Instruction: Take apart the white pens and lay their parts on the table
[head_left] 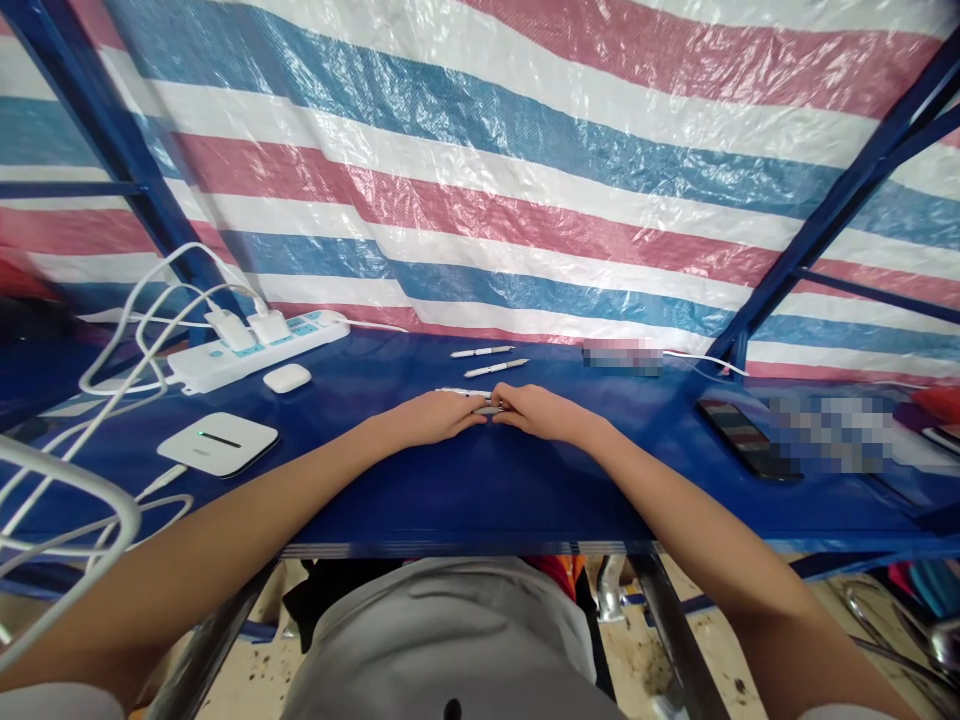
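One blue, smooth-topped desk [480,490], front edge toward the person's body. One long white plastic power strip [259,359], near the back edge, toward the left corner. Two bare hands, left hand [442,415] and right hand [536,411], meeting midway between the side edges, fingertips pinched about a slim, pale, pen-like rod [491,409], mostly hidden. Two slender white pens with grey ends, far pen [482,351] and near pen [496,368], side by side and apart, between hands and back edge. One slim white length [453,391] behind the left hand; whether it belongs to the rod cannot be told. Handling, as judged: light, stiff, smooth, apt to roll; any small fittings delicate. Best hold: mid-barrel, between thumb and forefinger.
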